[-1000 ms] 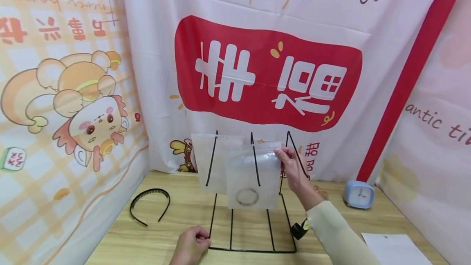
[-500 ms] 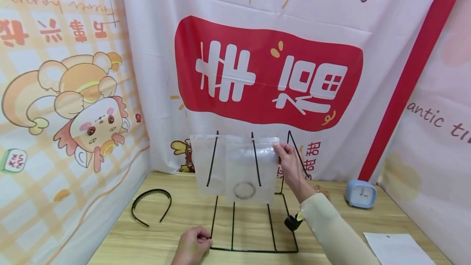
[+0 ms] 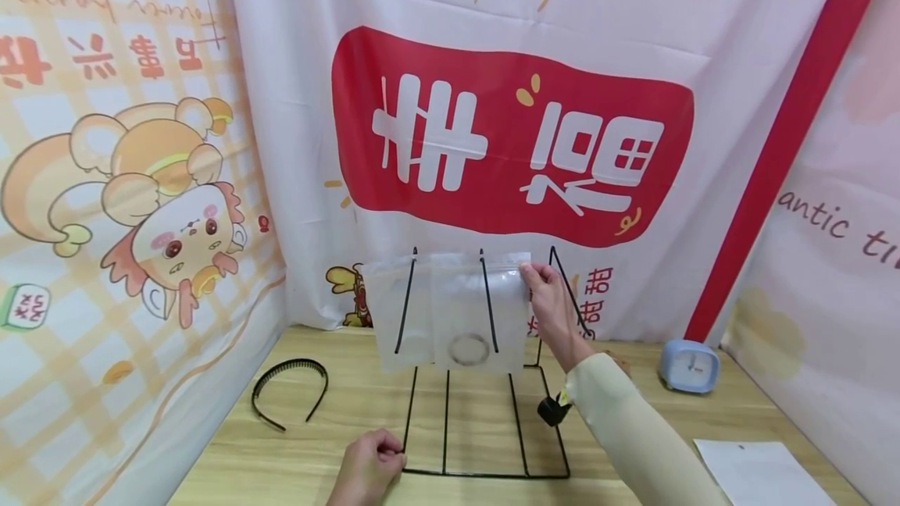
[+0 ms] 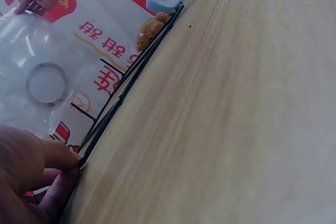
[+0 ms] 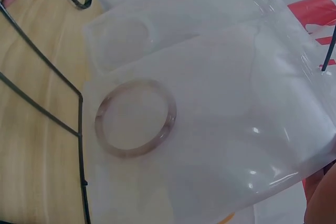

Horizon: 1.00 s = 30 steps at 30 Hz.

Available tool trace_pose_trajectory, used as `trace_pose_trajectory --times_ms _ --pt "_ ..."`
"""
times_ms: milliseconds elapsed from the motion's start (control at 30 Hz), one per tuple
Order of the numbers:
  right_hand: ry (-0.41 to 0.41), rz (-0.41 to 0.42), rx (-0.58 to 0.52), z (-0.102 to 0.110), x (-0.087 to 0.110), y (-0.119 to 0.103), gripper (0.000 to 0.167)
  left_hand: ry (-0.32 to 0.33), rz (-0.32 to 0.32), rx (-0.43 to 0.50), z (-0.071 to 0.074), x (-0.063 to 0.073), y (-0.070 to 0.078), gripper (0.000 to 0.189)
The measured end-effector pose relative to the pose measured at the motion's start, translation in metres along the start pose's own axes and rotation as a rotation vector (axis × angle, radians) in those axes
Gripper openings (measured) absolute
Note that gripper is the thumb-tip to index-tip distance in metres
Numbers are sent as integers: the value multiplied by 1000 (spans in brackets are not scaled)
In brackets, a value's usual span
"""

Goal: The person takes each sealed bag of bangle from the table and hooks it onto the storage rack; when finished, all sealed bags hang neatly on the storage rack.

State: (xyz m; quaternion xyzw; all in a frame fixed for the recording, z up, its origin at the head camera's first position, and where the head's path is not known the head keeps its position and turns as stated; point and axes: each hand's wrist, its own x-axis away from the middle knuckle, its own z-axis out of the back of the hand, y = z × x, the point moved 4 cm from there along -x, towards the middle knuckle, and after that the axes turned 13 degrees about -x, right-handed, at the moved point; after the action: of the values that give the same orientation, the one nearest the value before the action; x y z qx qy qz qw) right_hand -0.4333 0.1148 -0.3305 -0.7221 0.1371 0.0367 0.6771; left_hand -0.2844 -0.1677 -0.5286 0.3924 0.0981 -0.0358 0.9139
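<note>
Right hand [image 3: 553,309]: fingers pinching the clear bag's [image 3: 458,307] upper right corner — the bag hangs left of and below them.
Ring [image 5: 172,109]: brownish, inside that bag, down and left of those fingers.
Left hand [image 3: 369,465]: fingers pinching the black wire rack's [image 3: 485,476] near left corner.
In the way: the middle prong [image 3: 489,307] crosses the bag's front, left of the right fingers; a second bag [image 3: 383,299] lies further left, partly overlapped.
Around: headband [image 3: 290,364] beyond and left of the left fingers; blue clock [image 3: 689,368] well right of the right fingers, a fuzzy brown thing [image 4: 151,31] near it; white sheet [image 3: 762,471] nearer the person.
Worktop [image 3: 337,412]: pale wood grain, under the left fingers.
Room: printed cloths all round — a red panel [image 3: 506,131] behind the right fingers.
</note>
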Motion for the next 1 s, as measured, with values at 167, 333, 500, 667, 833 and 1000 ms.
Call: trace_pose_trajectory --times_ms 167,333,500,667,833,1000 --pt "-1 9 -6 -1 -1 -1 41 -5 -5 2 -1 -2 -1 9" --pt "-76 66 22 4 1 4 48 -8 14 5 0 0 -1 9" --pt "-136 110 34 16 8 13 52 1 14 1 1 1 -1 9" --pt "-72 152 181 44 20 29 47 6 10 4 2 1 -2 10" --pt "-26 194 343 87 33 43 44 7 11 -2 3 2 -3 10" --pt "8 260 619 151 40 51 36 11 9 -5 3 2 -4 10"
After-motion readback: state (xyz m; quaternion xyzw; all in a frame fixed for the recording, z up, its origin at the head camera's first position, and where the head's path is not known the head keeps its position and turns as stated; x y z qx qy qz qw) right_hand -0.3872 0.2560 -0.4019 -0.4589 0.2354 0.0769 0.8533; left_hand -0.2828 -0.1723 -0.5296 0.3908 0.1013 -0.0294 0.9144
